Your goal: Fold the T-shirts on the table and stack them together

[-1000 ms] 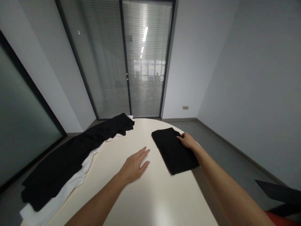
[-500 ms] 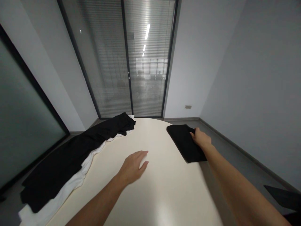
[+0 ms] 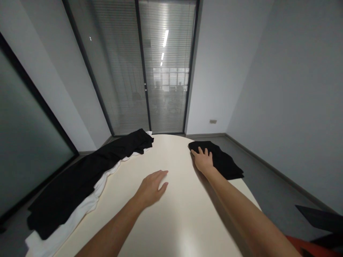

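A folded black cloth garment (image 3: 225, 162) lies at the far right edge of the white table (image 3: 174, 153). On its left side rests my right hand (image 3: 203, 160), fingers spread over the fabric and not gripping it. My left hand (image 3: 152, 187) is over the middle of the table, thumb apart from the fingers, holding nothing. Along the table's left side, black garments (image 3: 88, 171) lie stretched out on top of white cloth (image 3: 80, 210). What kind of garments they are I cannot tell.
Glass panels with blinds (image 3: 168, 100) stand beyond the far end of the table. A grey wall (image 3: 268, 117) runs along the right. At the lower right are a dark flat object (image 3: 318, 217) and something red (image 3: 302, 246).
My right hand has let go of the folded black garment's right edge and moved left, now flat on it. The garment lies slightly further right. My left hand stays about where it was.
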### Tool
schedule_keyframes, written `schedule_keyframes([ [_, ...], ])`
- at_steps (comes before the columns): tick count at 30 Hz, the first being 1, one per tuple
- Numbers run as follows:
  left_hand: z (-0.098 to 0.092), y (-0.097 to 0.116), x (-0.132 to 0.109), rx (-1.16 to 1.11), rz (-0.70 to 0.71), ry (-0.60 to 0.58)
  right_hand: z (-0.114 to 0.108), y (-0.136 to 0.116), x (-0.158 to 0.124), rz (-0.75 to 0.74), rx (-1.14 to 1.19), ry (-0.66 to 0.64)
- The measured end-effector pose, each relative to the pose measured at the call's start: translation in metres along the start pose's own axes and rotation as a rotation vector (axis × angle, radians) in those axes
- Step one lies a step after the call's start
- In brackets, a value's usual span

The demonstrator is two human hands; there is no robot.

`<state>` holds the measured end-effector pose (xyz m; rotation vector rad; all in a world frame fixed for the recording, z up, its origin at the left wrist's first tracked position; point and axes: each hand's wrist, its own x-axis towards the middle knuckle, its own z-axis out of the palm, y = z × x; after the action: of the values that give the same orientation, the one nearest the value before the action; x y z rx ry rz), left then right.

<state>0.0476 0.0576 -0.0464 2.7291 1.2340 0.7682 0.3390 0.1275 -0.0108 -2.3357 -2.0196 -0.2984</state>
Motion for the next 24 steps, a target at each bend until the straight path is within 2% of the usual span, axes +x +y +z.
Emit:
schedule_keyframes([
  [5,0.000,0.001,0.001,0.005,0.012,0.024,0.008,-0.002,0.007,0.044,-0.070,0.031],
  [14,0.000,0.000,0.003,0.005,0.020,0.026,0.018,-0.008,0.023,0.106,-0.020,0.016],
  [20,-0.001,0.001,0.002,-0.025,0.026,0.047,0.020,-0.008,0.019,0.114,0.032,0.004],
  [24,-0.002,-0.001,0.004,-0.045,-0.015,0.117,0.022,-0.017,0.008,0.131,0.066,0.069],
])
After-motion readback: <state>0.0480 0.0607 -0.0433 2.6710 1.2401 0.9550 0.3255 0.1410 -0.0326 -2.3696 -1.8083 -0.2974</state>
